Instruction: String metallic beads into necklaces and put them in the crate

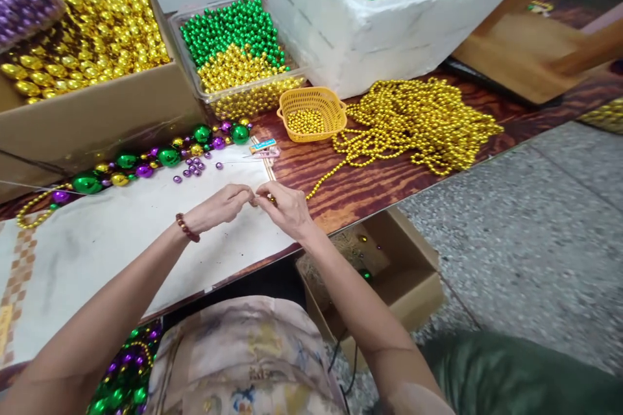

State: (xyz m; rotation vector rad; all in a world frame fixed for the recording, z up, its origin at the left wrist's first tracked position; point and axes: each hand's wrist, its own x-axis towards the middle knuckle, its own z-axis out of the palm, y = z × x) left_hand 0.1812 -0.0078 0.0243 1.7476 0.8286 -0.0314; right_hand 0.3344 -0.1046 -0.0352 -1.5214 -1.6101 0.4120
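My left hand (221,207) and my right hand (288,207) meet above the right edge of a white cloth (185,239). A strand of gold beads (331,176) runs from a heap of gold bead strings (418,119) into my right hand, whose thumb and fingers are pinched on it. The fingertips of my left hand are also closed and touch those of the right; whatever is between them is too small to make out. Several loose purple beads (192,167) lie beyond my left hand. Behind them stretches a garland of green, gold and purple balls (169,156).
A cardboard box (97,100) of gold beads, a clear plastic tub (202,95) of green and gold beads, an orange basket (335,117) and a white foam box (335,45) line the back. A small blue-labelled item (263,146) lies nearby. Below stands an open carton (413,291).
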